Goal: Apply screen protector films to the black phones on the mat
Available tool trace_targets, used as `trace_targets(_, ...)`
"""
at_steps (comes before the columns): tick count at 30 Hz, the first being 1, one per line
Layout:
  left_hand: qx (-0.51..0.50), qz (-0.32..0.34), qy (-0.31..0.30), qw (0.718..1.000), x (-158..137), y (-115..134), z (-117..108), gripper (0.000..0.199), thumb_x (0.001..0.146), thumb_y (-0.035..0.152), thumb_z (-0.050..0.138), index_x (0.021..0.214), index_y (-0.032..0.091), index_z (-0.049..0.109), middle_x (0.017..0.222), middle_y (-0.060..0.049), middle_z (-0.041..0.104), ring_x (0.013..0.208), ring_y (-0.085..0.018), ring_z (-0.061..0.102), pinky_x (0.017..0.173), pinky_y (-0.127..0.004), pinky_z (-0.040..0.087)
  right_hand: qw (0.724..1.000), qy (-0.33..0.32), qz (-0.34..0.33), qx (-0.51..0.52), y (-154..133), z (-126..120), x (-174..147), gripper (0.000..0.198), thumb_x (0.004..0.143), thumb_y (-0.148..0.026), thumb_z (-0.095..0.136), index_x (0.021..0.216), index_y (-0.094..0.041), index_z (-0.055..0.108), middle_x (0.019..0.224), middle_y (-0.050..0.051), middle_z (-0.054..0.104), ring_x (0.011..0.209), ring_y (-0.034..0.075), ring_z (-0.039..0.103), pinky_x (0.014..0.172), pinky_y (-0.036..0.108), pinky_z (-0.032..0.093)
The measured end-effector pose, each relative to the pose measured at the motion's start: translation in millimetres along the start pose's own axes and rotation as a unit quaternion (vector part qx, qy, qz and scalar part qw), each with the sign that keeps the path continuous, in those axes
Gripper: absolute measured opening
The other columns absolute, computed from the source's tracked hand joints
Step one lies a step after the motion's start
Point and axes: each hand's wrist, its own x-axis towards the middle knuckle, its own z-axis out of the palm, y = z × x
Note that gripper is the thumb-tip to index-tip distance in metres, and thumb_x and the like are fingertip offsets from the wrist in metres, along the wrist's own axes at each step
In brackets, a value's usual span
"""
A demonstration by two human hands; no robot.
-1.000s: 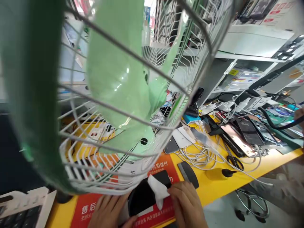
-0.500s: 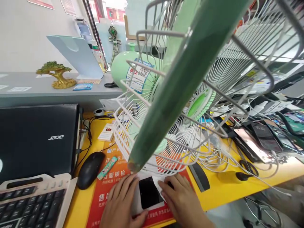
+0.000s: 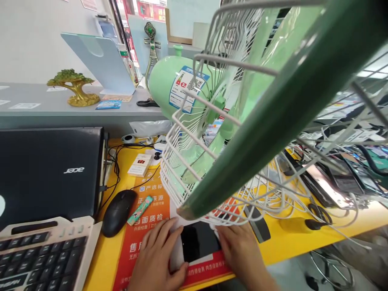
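Note:
A black-screened phone (image 3: 198,240) lies flat on the red printed mat (image 3: 127,252), with a pale, whitish layer (image 3: 177,252) around its left end. My left hand (image 3: 157,254) rests over that end, fingers stretched out and thumb spread along the near edge. At the phone's right end my right hand (image 3: 239,250) has its fingers bent together against a thin white sheet, only a small bit of which shows. The fan's guard hides part of the right fingertips. Whether the sheet is film or paper I cannot tell.
A green fan (image 3: 178,85) with a wire guard (image 3: 188,149) hangs close over the phone. Left of the mat sit a black mouse (image 3: 119,213), keyboard (image 3: 45,258) and laptop (image 3: 48,173). White cables (image 3: 281,198), scissors (image 3: 318,214) and several phones (image 3: 321,184) lie to the right.
My right hand has shifted right, and more of the black screen shows. Less of the white sheet is visible there. The left hand stays over the left end; the view has shifted slightly.

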Motion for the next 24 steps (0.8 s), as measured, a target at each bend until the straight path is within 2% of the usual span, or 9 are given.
trace_targets(2, -0.006, -0.003, -0.003, 1.0, 0, 0, 0, 0.063, 0.072, 0.027, 0.066, 0.133, 0.024, 0.053, 0.139, -0.008, 0.062, 0.119, -0.031, 0.06, 0.091, -0.046, 0.053, 0.998, -0.022, -0.01, 0.051, -28, 16, 2, 0.021, 0.09, -0.009, 0.051, 0.095, -0.024, 0.065, 0.084, 0.002, 0.065, 0.081, 0.02, 0.052, 0.075, 0.035, 0.035)
trace_targets(5, -0.013, -0.014, -0.009, 1.0, -1, 1, 1, 0.063, 0.071, 0.024, 0.065, 0.133, 0.025, 0.053, 0.138, -0.007, 0.062, 0.12, -0.031, 0.059, 0.093, -0.047, 0.051, 0.991, -0.046, -0.082, 0.1, -57, 30, 0, 0.014, 0.09, -0.012, 0.051, 0.091, -0.021, 0.063, 0.082, 0.002, 0.063, 0.079, 0.02, 0.051, 0.073, 0.035, 0.033)
trace_targets(7, -0.016, -0.021, -0.011, 1.0, -1, 3, 2, 0.063, 0.071, 0.024, 0.065, 0.133, 0.025, 0.053, 0.138, -0.006, 0.062, 0.12, -0.031, 0.058, 0.093, -0.047, 0.05, 0.988, -0.054, -0.101, 0.107, -53, 25, -4, 0.013, 0.092, -0.015, 0.051, 0.09, -0.021, 0.063, 0.081, 0.002, 0.062, 0.079, 0.02, 0.05, 0.073, 0.035, 0.032)
trace_targets(10, -0.022, -0.034, -0.014, 0.999, 0, 5, 2, 0.062, 0.071, 0.027, 0.066, 0.132, 0.026, 0.054, 0.139, -0.006, 0.062, 0.118, -0.031, 0.059, 0.092, -0.047, 0.049, 0.995, -0.055, -0.038, 0.079, -19, 6, -8, 0.018, 0.095, -0.015, 0.049, 0.089, -0.023, 0.063, 0.079, 0.001, 0.063, 0.078, 0.02, 0.05, 0.074, 0.034, 0.031)
trace_targets(13, -0.025, -0.039, -0.012, 0.999, 1, 6, 1, 0.061, 0.07, 0.027, 0.066, 0.131, 0.026, 0.055, 0.138, -0.005, 0.062, 0.119, -0.032, 0.058, 0.093, -0.047, 0.047, 0.999, -0.016, 0.019, 0.025, 8, -7, -7, 0.017, 0.096, -0.015, 0.051, 0.09, -0.024, 0.064, 0.081, 0.001, 0.065, 0.08, 0.02, 0.051, 0.077, 0.034, 0.032)
trace_targets(16, -0.03, -0.036, -0.007, 0.999, 1, 6, 1, 0.06, 0.071, 0.027, 0.066, 0.13, 0.026, 0.055, 0.137, -0.005, 0.063, 0.12, -0.031, 0.057, 0.094, -0.047, 0.046, 0.999, -0.007, 0.032, 0.038, -7, 2, -2, 0.018, 0.095, -0.014, 0.05, 0.09, -0.024, 0.064, 0.082, 0.001, 0.065, 0.082, 0.021, 0.052, 0.078, 0.034, 0.031)
trace_targets(20, -0.026, -0.034, -0.003, 0.999, 0, 6, 3, 0.062, 0.069, 0.023, 0.066, 0.129, 0.026, 0.055, 0.136, -0.006, 0.063, 0.121, -0.031, 0.057, 0.096, -0.046, 0.044, 0.993, -0.033, -0.045, 0.1, -54, 25, -1, 0.017, 0.092, -0.012, 0.048, 0.084, -0.021, 0.06, 0.079, 0.002, 0.062, 0.078, 0.02, 0.049, 0.075, 0.035, 0.031)
trace_targets(22, -0.022, -0.034, -0.002, 0.999, -1, 6, 3, 0.062, 0.068, 0.023, 0.066, 0.129, 0.025, 0.056, 0.136, -0.006, 0.063, 0.121, -0.031, 0.056, 0.097, -0.047, 0.044, 0.991, -0.041, -0.069, 0.11, -56, 25, -5, 0.016, 0.092, -0.014, 0.049, 0.085, -0.021, 0.06, 0.079, 0.002, 0.062, 0.078, 0.02, 0.049, 0.074, 0.035, 0.031)
trace_targets(24, -0.023, -0.037, -0.006, 0.999, -1, 6, 3, 0.061, 0.069, 0.025, 0.067, 0.129, 0.026, 0.056, 0.137, -0.005, 0.062, 0.121, -0.031, 0.056, 0.096, -0.047, 0.045, 0.994, -0.037, -0.034, 0.101, -37, 15, -10, 0.017, 0.093, -0.014, 0.049, 0.087, -0.022, 0.061, 0.079, 0.001, 0.062, 0.078, 0.02, 0.05, 0.074, 0.034, 0.03)
